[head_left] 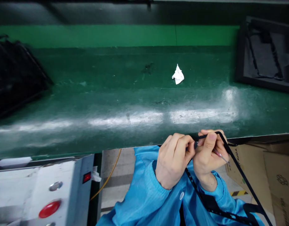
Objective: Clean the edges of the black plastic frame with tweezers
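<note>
A thin black frame [244, 176] with sharp corners is held just off the bench's near edge, in front of my blue sleeves. One of its sides has a row of small holes or slots. My left hand [174, 158] is closed, its fingertips pinching the frame near a corner. Beside it, my right hand [209, 157] grips the same side, thumb pressed along the top close to another corner. A slim pinkish, partly clear piece [221, 154] sticks out of my right hand; its kind I cannot make out. My fingers hide part of the frame.
A crumpled white scrap [178, 74] lies on the green bench [125, 97]. Dark frames [14, 69] are piled at the left. A black tray [242, 62] at the right holds another frame. Below left stands a machine with a red button [49, 209]; cardboard boxes [257, 169] are at lower right.
</note>
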### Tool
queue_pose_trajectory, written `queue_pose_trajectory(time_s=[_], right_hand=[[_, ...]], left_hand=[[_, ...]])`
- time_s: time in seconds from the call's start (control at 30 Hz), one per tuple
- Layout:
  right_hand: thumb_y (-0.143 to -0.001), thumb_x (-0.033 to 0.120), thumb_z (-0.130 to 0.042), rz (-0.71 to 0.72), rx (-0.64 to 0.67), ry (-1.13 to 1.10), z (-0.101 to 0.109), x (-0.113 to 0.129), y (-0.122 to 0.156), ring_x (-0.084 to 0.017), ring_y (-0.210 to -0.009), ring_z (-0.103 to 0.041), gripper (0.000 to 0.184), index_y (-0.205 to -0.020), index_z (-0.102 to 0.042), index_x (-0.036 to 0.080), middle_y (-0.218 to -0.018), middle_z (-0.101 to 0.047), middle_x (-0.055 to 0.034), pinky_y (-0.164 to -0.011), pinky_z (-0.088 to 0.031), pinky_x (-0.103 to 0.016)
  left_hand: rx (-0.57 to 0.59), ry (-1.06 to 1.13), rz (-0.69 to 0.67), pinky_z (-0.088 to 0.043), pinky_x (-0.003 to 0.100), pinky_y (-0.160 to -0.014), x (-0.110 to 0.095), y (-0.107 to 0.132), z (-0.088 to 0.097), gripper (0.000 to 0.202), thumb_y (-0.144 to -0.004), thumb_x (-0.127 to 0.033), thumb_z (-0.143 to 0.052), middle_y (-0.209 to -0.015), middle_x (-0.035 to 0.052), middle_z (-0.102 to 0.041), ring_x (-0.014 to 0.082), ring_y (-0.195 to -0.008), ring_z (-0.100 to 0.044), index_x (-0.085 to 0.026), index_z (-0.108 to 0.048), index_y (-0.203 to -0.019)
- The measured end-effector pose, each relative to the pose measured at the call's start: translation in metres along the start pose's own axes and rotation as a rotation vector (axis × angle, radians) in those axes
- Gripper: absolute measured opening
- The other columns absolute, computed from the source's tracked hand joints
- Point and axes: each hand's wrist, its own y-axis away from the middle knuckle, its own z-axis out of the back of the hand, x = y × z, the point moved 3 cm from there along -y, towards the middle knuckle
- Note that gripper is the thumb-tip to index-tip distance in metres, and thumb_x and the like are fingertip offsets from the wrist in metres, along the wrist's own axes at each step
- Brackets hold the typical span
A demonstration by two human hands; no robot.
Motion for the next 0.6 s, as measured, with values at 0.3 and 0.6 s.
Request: queue_pose_trajectory(time_s=[0.3, 0.6], right_hand=[[-0.107, 0.042, -0.06, -0.146, -0.002, -0.06, -0.001, -0.009, 0.001, -0.012, -0.057, -0.057, 0.034, -0.085, -0.073, 0.02, -0.066, -0.054, 0.0029, -0.055, -0.051, -0.027], [-0.107, 0.041, -0.062, -0.157, -0.041, -0.091, 0.0, -0.009, -0.001, -0.009, -0.052, -0.053, 0.032, -0.087, -0.073, 0.018, -0.068, -0.059, 0.003, -0.054, -0.047, -0.025]], left_hand=[[-0.029, 0.02, 0.017, -0.05, 0.024, -0.064, 0.01, 0.001, -0.005, 0.013, -0.1, -0.009, -0.057, -0.078, -0.0018, -0.061, 0.0113, -0.067, -0.057, -0.02, -0.055, -0.093], [-0.028, 0.099, 0.002, -0.053, 0.024, -0.067, 0.007, 0.002, 0.004, 0.009, -0.101, -0.011, -0.065, -0.083, -0.0016, -0.069, 0.0101, -0.07, -0.063, -0.019, -0.062, -0.1]])
